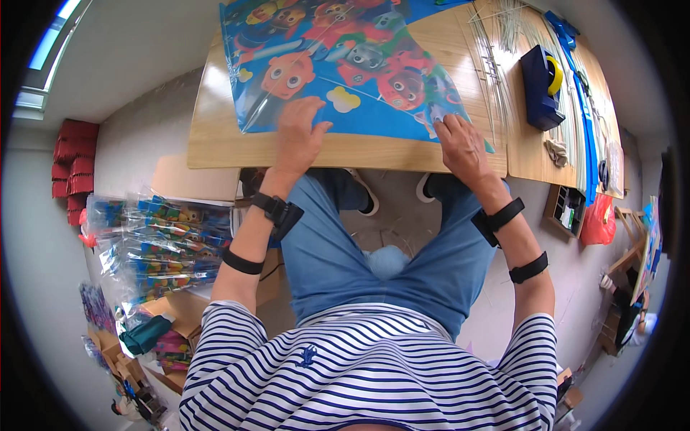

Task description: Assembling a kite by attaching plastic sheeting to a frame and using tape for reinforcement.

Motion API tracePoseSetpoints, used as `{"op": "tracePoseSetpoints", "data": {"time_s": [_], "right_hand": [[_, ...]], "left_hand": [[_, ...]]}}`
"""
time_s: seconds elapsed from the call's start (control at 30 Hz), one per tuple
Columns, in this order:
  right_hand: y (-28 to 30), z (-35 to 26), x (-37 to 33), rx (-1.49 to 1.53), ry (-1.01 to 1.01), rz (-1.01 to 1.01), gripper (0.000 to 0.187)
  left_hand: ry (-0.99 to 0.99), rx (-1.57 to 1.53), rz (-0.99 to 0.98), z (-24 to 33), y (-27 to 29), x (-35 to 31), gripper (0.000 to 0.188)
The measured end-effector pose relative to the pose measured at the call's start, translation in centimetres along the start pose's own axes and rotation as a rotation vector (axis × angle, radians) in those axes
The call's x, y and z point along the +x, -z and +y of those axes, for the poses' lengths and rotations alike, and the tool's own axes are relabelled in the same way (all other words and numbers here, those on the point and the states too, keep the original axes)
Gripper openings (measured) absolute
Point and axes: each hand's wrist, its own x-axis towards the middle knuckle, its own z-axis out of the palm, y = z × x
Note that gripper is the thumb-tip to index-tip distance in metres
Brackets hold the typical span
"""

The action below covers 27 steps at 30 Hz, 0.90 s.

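Wearing a navy-and-white striped shirt (374, 381) and blue trousers (330, 251), sits before a pale wooden table (208, 154) with black bands (243, 263) strapped around both forearms. Has a pile of clear-wrapped, brightly printed packages (169, 241) off to the left, near the left forearm. Reaches over the near table edge with both bare hands. Poises the left hand (300, 133), blurred, at the near-left part of a glossy blue plastic sheet (359, 86) printed with cartoon faces, with thumb spread wide of loosely curved fingers; cannot tell if touching the film. Curls the right hand (463, 147) at the near-right corner of the sheet, with fingertips bunched narrow against the film; cannot tell if pinching it. Has the sheet spread across the tabletop, reaching between and beyond both hands. Has, farther to the right on the tabletop, thin pale rods (490, 65) and a dark blue tape dispenser (537, 97) loaded with a yellow roll (554, 75). Faces, well apart at far left, red bundles (74, 161) stacked beside a pale wall.
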Motion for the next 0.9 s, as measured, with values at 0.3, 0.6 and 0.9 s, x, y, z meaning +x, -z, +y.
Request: {"op": "tracePoseSetpoints", "data": {"time_s": [0.3, 0.6, 0.9], "right_hand": [[-0.1, -0.8, -1.7, 0.029, 0.016, -0.006, 0.014], [-0.4, 0.9, -0.7, 0.01, -0.085, 0.101, 0.014], [-1.0, 0.8, -4.4, 0.032, -0.27, 0.095, 0.011]], "left_hand": [[-0.137, -0.044, -0.105, 3.2, -3.7, 0.3, 0.025], [-0.209, -0.001, -0.125, 3.3, -6.6, 2.5, 0.01], [-0.174, -0.058, -0.107, 4.1, -8.1, 1.2, 0.008]]}}
